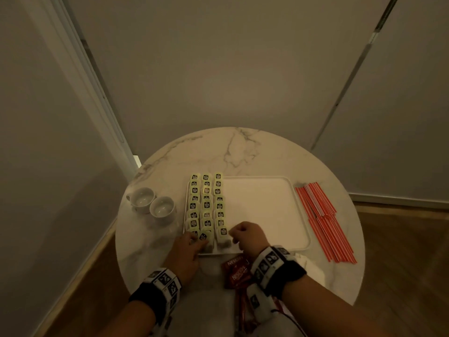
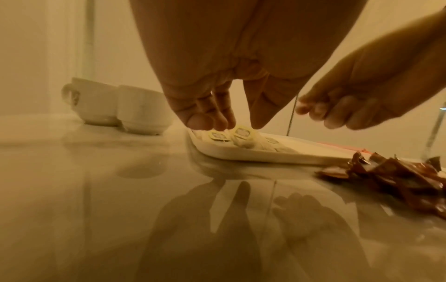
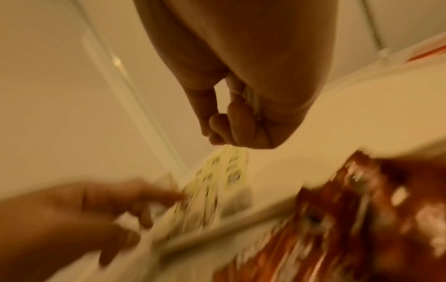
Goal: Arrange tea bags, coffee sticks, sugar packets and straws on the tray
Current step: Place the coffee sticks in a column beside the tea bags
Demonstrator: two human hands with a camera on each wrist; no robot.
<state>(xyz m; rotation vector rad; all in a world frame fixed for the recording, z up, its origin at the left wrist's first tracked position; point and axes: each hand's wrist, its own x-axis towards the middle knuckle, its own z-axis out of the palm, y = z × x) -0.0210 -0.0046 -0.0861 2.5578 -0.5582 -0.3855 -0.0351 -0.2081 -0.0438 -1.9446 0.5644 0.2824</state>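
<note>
1. Round marble table, white with grey veining; glossy, reflective surface in the left wrist view.
2. Two white cups, upright, touching each other, on the table left of the grip.
3. Pale wall panels behind the table.
4. Wooden floor at right.

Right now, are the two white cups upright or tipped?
Upright. Both cups stand on their bases left of the tray, rims up, insides empty.

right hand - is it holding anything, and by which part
Cannot tell: the right hand curls its fingers beside the tea bags, a blurred pale sliver against its palm.
</note>
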